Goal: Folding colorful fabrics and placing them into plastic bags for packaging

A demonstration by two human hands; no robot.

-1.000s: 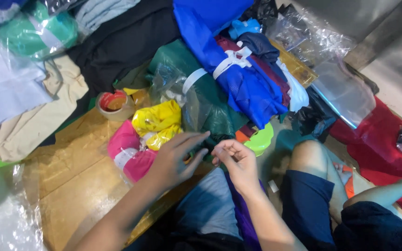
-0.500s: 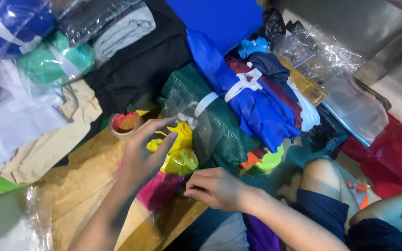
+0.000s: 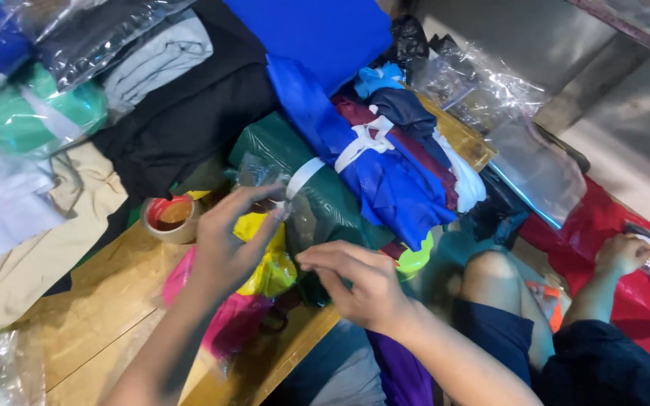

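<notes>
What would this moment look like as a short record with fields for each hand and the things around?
left hand: fingertips pinch the clear plastic on the dark green bundle
right hand: on the same bundle's near end, fingers bent
beneath the hands: yellow bag, pink bag
beside: tape roll on the wooden table
behind: blue cloth tied with white strip
far right: another person's hand

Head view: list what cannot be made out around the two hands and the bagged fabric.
- Left hand: fingertips pinch the clear wrap on the green fabric bundle; glare hides the grip.
- Right hand: palm faces down, so whether it holds anything is hidden.
- Pink bag: mostly covered by the left forearm.
- Yellow bag: partly behind the left hand.
- Tape roll: amount of tape left too small to tell.
- Another person's hand: its wrapped item is cut off by the right edge.
</notes>
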